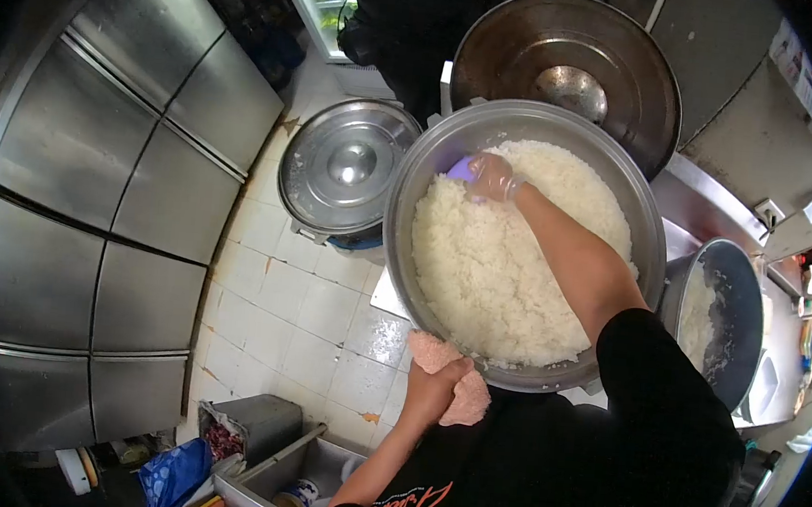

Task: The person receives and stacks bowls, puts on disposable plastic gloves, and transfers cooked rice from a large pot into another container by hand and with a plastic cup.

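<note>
A large round metal pot (pixel 653 263) full of white rice (pixel 490 279) stands in front of me. My right hand (pixel 493 177), in a clear plastic glove, is closed on a purple tool (pixel 461 169) at the upper left of the rice; the tool's lower part is hidden. At the pot's near rim, my left hand (pixel 435 389) grips a pink cloth (pixel 469 399), which touches the rim.
A lidded metal pot (pixel 346 168) stands left of the rice pot. Behind it leans a large dark lid (pixel 621 70). On the right is a grey pot (pixel 744 323) with some rice. Steel cabinets (pixel 51 273) line the left; a steel sink (pixel 313 461) is below.
</note>
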Demonstrator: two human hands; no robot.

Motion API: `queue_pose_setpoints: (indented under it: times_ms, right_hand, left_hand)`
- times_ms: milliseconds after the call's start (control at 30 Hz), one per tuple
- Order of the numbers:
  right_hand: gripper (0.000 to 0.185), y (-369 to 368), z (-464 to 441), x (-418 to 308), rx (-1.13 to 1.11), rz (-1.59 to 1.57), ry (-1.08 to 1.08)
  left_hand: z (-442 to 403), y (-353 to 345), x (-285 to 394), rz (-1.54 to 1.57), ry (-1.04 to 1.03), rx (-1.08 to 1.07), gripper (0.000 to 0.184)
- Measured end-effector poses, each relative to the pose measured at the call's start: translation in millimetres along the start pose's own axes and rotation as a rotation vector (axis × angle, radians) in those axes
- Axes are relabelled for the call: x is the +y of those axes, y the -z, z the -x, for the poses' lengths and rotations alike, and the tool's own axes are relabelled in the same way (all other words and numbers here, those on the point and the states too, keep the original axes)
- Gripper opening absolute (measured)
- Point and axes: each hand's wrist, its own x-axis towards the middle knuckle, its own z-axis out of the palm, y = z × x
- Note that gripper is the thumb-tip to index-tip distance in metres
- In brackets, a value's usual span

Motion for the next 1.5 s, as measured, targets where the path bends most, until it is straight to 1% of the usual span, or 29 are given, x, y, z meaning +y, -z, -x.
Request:
queue_pose_setpoints:
  times_ms: [67,167,267,367,467,567,667,767,800,867,900,933,967,1000,1033,1100,1167,1233,1267,1300,1333,1367,1400,1433,1467,1500]
  right_hand:
    - [0.020,-3,3,-10,-0.077,-0.111,-0.018]
    - [0.023,-2,9,-17,-0.232,-0.240,-0.070]
    - [0.032,-10,23,-31,-0.066,-0.285,0.064]
    - [0.027,-9,28,-41,-0.277,-0.150,0.108]
    - [0.035,-23,48,-52,-0.049,0.036,0.616]
    - [0.042,-20,96,-96,-0.236,-0.080,0.400]
    - [0.042,13,151,-119,-0.173,-0.384,0.426]
    - [0.031,21,192,-104,-0.298,-0.580,0.188]
    - [0.026,27,209,-100,-0.360,-0.675,-0.018]
    - [0.015,51,249,-89,-0.433,-0.867,-0.466]
    - [0.010,51,267,-77,-0.296,-0.983,-0.282]
    - [0.006,48,287,-63,-0.157,-1.068,-0.093]
    - [0.005,58,300,-61,-0.114,-1.268,-0.125]
    - [0.009,68,314,-59,-0.066,-1.467,-0.150]
    - [0.007,81,322,-62,0.050,-1.644,-0.270]
    - [0.005,111,342,-68,0.301,-1.991,-0.491]
    - [0.010,166,364,-87,0.669,-1.829,-0.416]
    - [0.009,214,407,-86,0.849,-1.532,-0.294]
    - [0.010,224,423,-69,0.939,-1.114,-0.405]
    - [0.012,229,438,-65,0.935,-0.935,-0.440]
    - [0.015,239,448,-68,0.933,-0.755,-0.479]
    - [0.015,233,458,-46,0.716,-0.123,-0.504]
    - [0.015,226,468,-24,0.589,0.530,-0.490]
    - [0.016,216,470,-11,0.478,0.833,-0.444]
    - [0.016,205,477,1,0.614,0.818,-0.449]
    - [0.016,205,490,9,0.617,0.882,-0.491]
  left_hand:
    - [0,0,-1,0.006,0.005,0.001,0.040]
    - [4,-5,11,-0.089,-0.022,0.064,0.038]
    - [7,-7,13,-0.028,-0.031,0.075,0.035]
    - [2,-6,3,0.059,-0.064,0.062,0.031]
    - [1,-4,3,0.038,-0.008,0.043,0.028]
    - [9,-10,15,-0.005,-0.037,0.085,0.027]
    - [11,-9,14,0.071,0.014,0.086,0.030]
    - [5,-4,2,0.107,-0.060,-0.004,0.031]
    - [3,2,-3,0.066,0.005,0.000,0.030]
    - [8,6,-9,0.053,-0.007,0.038,0.031]
    - [8,4,-11,0.048,-0.018,0.035,0.031]
    - [6,14,-19,0.022,-0.029,-0.027,0.032]
    - [3,28,-30,0.000,-0.042,-0.088,0.033]
    - [3,34,-38,0.051,-0.073,-0.016,0.034]
    - [1,43,-45,0.103,-0.108,0.064,0.035]
    - [-5,74,-51,0.101,-0.080,0.042,0.036]
    - [3,69,-26,0.056,-0.128,0.019,0.037]
    - [-1,75,-13,0.026,-0.133,-0.051,0.035]
    - [-2,71,-7,0.023,-0.160,-0.063,0.036]
    - [-4,68,0,0.020,-0.188,-0.074,0.037]
    - [-5,57,5,0.039,-0.188,-0.001,0.039]
    - [-7,51,8,0.058,-0.190,0.073,0.041]
    - [-13,47,6,0.003,-0.228,0.103,0.041]
    - [-20,45,3,-0.055,-0.265,0.132,0.041]
    - [-24,42,4,-0.117,-0.303,0.159,0.042]
    - [-22,38,8,-0.168,-0.263,0.168,0.043]
